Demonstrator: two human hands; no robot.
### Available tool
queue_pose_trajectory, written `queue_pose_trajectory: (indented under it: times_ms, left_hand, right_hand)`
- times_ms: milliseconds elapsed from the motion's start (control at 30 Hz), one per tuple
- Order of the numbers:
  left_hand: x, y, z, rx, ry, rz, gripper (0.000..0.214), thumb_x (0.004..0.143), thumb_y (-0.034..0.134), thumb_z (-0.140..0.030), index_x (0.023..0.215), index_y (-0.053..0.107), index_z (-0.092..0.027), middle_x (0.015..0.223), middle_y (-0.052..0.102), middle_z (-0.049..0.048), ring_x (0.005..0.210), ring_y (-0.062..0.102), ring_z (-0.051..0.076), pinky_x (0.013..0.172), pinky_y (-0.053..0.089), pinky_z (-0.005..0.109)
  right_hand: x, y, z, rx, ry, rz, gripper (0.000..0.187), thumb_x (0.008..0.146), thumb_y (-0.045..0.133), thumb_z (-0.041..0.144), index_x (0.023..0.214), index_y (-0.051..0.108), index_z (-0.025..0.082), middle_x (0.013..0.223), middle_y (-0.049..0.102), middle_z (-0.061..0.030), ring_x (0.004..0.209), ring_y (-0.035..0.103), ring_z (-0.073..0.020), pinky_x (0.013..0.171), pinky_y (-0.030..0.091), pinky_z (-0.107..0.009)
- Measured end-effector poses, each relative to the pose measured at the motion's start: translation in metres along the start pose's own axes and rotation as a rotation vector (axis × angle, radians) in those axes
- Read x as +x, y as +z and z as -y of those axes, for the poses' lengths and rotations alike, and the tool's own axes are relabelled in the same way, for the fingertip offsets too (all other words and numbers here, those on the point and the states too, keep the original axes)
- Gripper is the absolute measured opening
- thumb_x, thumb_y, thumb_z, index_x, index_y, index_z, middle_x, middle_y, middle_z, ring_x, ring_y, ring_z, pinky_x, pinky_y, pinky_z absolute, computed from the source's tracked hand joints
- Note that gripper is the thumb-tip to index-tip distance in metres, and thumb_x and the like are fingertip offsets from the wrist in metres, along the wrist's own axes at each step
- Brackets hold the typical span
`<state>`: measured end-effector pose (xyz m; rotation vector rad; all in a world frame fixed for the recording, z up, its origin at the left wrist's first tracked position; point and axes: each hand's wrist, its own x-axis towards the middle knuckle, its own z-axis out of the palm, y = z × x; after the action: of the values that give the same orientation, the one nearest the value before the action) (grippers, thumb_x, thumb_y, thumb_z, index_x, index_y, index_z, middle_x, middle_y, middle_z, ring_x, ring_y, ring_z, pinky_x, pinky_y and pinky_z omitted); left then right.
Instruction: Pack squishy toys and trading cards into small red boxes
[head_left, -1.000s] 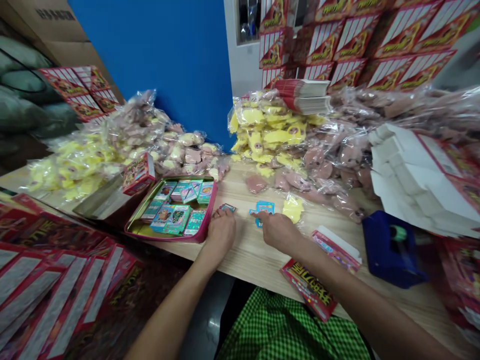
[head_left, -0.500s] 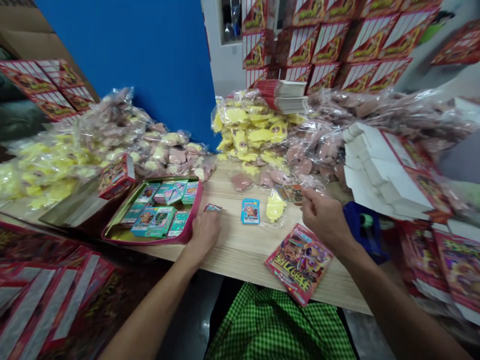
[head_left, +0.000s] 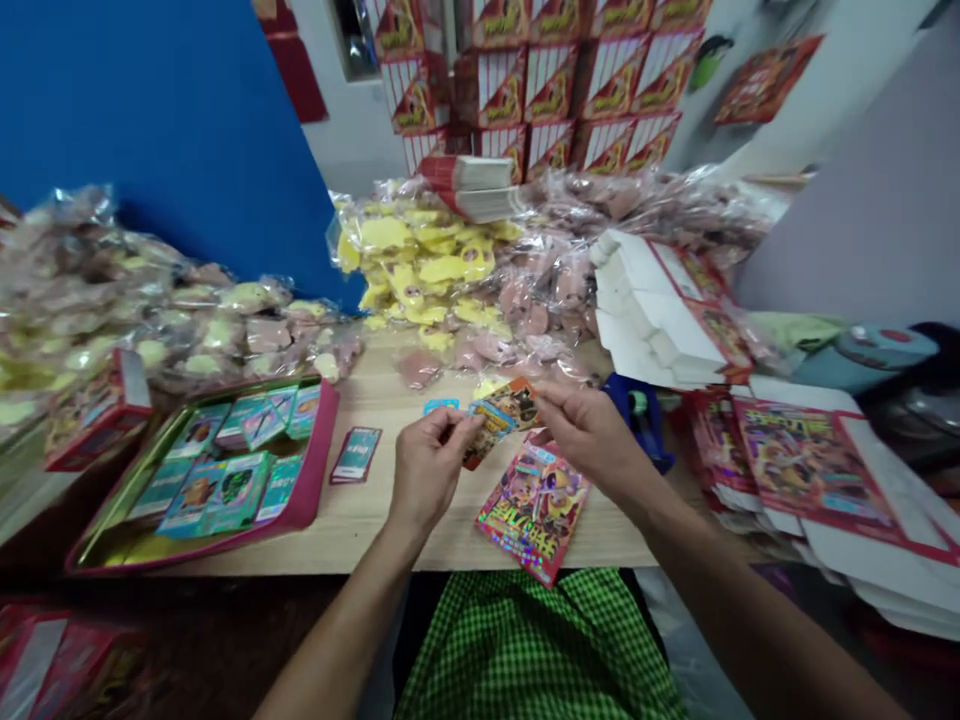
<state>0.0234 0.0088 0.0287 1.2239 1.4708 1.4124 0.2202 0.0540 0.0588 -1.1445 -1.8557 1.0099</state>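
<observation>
L fingers [head_left: 461, 430] & R fingers [head_left: 547, 400] pinch small printed cards [head_left: 501, 413] above worktop [head_left: 360, 530]; cards look thin, light, prob. slippery, best held by edges. Foil pack [head_left: 531, 512] just below; pink tin tray [head_left: 322, 450] to L.

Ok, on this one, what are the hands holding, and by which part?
A small orange card, pinched at opposite ends between the left hand and right hand fingertips.

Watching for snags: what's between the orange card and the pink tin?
Between the orange printed card and the pink metal tin lie the left hand and a flat teal card on the pale wooden table.
</observation>
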Motion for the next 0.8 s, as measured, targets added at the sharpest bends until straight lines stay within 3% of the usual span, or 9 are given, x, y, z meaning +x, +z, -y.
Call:
queue_pose_trajectory:
  times_ms: [67, 133, 233, 333, 433, 500, 567, 667, 800]
  left_hand:
    - [0.011, 0.0, 0.005, -0.046, -0.003, -0.069, 0.033, 0.074, 0.075, -0.047, 0.072, 0.069, -0.015, 0.065, 0.069, 0.0006, 0.058, 0.059, 0.013, 0.055, 0.05, 0.024]
    - [0.022, -0.017, 0.009, -0.034, 0.014, -0.167, 0.032, 0.07, 0.078, -0.046, 0.07, 0.069, -0.015, 0.064, 0.068, -0.0001, 0.057, 0.059, 0.012, 0.055, 0.05, 0.023]
    - [0.027, -0.052, 0.008, 0.015, 0.026, -0.322, 0.032, 0.063, 0.084, -0.042, 0.064, 0.065, -0.016, 0.059, 0.065, -0.002, 0.053, 0.055, 0.01, 0.051, 0.046, 0.02]
    - [0.012, -0.061, -0.002, 0.025, 0.02, -0.359, 0.034, 0.062, 0.085, -0.042, 0.062, 0.062, -0.017, 0.059, 0.066, -0.002, 0.052, 0.056, 0.01, 0.05, 0.047, 0.02]
    - [-0.012, -0.034, -0.012, -0.033, -0.063, -0.07, 0.035, 0.069, 0.082, -0.044, 0.062, 0.059, -0.018, 0.06, 0.065, -0.0002, 0.054, 0.059, 0.013, 0.052, 0.052, 0.025]
    - [-0.024, -0.007, -0.014, -0.046, -0.107, 0.115, 0.036, 0.075, 0.079, -0.046, 0.064, 0.057, -0.018, 0.06, 0.062, -0.0007, 0.055, 0.056, 0.013, 0.052, 0.052, 0.025]
    - [-0.026, 0.014, -0.011, -0.028, -0.074, 0.138, 0.038, 0.078, 0.078, -0.048, 0.07, 0.055, -0.019, 0.061, 0.055, -0.0034, 0.056, 0.053, 0.012, 0.052, 0.05, 0.024]
    - [-0.011, 0.034, 0.003, 0.072, 0.057, 0.109, 0.036, 0.083, 0.074, -0.05, 0.09, 0.054, -0.021, 0.077, 0.053, -0.0031, 0.065, 0.056, 0.013, 0.057, 0.051, 0.025]
    - [0.018, 0.055, 0.027, 0.435, 0.171, 0.371, 0.037, 0.091, 0.066, -0.04, 0.123, 0.058, -0.022, 0.117, 0.055, 0.0095, 0.102, 0.061, 0.023, 0.084, 0.056, 0.038]
  right_hand:
    - [-0.006, -0.018, -0.001, -0.208, -0.022, -0.189, 0.028, 0.093, 0.047, 0.039, 0.073, 0.055, 0.021, 0.066, 0.057, -0.0011, 0.061, 0.062, -0.0175, 0.054, 0.046, -0.025]
    - [-0.013, -0.038, -0.01, -0.301, 0.006, -0.313, 0.026, 0.092, 0.047, 0.037, 0.073, 0.056, 0.021, 0.062, 0.057, -0.0006, 0.057, 0.063, -0.0178, 0.053, 0.043, -0.025]
    - [-0.02, -0.057, -0.029, -0.252, 0.094, -0.34, 0.026, 0.089, 0.051, 0.04, 0.072, 0.059, 0.022, 0.059, 0.058, 0.0, 0.053, 0.065, -0.0197, 0.049, 0.042, -0.026]
    - [-0.024, -0.045, -0.035, -0.093, 0.12, -0.321, 0.025, 0.09, 0.054, 0.042, 0.078, 0.064, 0.022, 0.066, 0.063, -0.0012, 0.058, 0.067, -0.0213, 0.049, 0.045, -0.027]
    - [-0.027, -0.015, -0.02, 0.149, 0.035, -0.088, 0.026, 0.094, 0.052, 0.043, 0.085, 0.066, 0.022, 0.079, 0.069, -0.0039, 0.068, 0.067, -0.0213, 0.056, 0.052, -0.029]
    - [-0.028, 0.0, -0.007, 0.16, -0.06, 0.105, 0.025, 0.097, 0.048, 0.038, 0.09, 0.066, 0.022, 0.083, 0.069, -0.0045, 0.072, 0.066, -0.0203, 0.06, 0.052, -0.029]
    - [-0.028, 0.003, 0.0, 0.015, -0.154, 0.158, 0.022, 0.098, 0.047, 0.03, 0.088, 0.064, 0.02, 0.078, 0.066, -0.0035, 0.069, 0.062, -0.0184, 0.06, 0.047, -0.028]
    - [-0.029, -0.018, -0.003, -0.201, -0.202, -0.009, 0.019, 0.096, 0.047, 0.023, 0.084, 0.061, 0.019, 0.071, 0.061, -0.0018, 0.064, 0.056, -0.0168, 0.058, 0.041, -0.027]
    - [-0.035, -0.061, -0.012, -0.281, -0.152, -0.246, 0.02, 0.097, 0.048, 0.025, 0.094, 0.067, 0.019, 0.076, 0.067, -0.0025, 0.066, 0.06, -0.018, 0.061, 0.043, -0.029]
